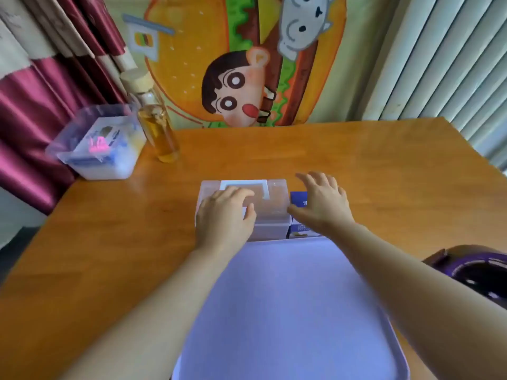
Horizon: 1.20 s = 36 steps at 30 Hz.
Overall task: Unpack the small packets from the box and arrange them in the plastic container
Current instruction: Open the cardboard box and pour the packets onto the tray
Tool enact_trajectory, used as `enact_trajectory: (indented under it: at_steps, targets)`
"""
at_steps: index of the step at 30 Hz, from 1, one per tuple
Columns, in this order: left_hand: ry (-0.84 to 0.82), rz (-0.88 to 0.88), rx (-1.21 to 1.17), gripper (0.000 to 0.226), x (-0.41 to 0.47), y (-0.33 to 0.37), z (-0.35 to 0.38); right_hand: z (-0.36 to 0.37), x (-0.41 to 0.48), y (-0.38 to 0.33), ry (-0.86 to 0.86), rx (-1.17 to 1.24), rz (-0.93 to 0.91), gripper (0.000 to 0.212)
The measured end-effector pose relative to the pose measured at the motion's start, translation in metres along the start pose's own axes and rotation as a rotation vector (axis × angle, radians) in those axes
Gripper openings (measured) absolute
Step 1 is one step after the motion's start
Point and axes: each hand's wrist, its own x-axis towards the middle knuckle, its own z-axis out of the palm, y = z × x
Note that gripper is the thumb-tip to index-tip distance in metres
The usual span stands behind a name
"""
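Nearest the lens lies a pale lilac tray (pixel 288 311), its far edge just in front of the task's things, with both bare forearms reaching over it.

At the left, the left hand (pixel 225 212) rests palm-down on the lid of the clear plastic container (pixel 274 207). Its fingers lie relaxed and nearly flat across the lid, gripping nothing, and their tips come close to the white handle (pixel 244 185) set in the lid's far half. The container is closed and stands just beyond the tray. Right against its right side is the blue box (pixel 297 200), mostly hidden under the right hand (pixel 321 204). That hand is spread wide over the box, fingers straight and apart, thumb stretched toward the container's near right corner. I cannot tell whether the palm touches the box.

Everything sits on an orange-brown wooden table (pixel 356 174). At its far left corner a second clear tub (pixel 96 144) holds mixed small items, with a corked glass bottle (pixel 157 127) of amber liquid just beside it. A maroon curtain (pixel 33 105) hangs at the left, a cartoon burger cloth (pixel 233 78) covers the back wall, and pale vertical slats (pixel 439 64) fill the right. A dark purple object (pixel 472 270) shows at the right edge, too cut off to identify.
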Motion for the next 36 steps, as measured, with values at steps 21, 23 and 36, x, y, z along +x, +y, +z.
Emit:
enact_trajectory:
  at_steps: [21,23,36]
  targets:
    - [0.17,0.167,0.17,0.038,-0.033,-0.021,0.084,0.067,-0.011,0.047,0.222,0.06,-0.109,0.064]
    - [0.102,0.156,0.169,0.043,-0.036,-0.018,0.08,0.061,-0.012,0.049,0.192,0.035,-0.126,0.065]
    - [0.076,0.225,-0.499,0.047,-0.113,-0.004,0.051,0.026,-0.102,0.042,0.596,0.193,-0.12,0.068]
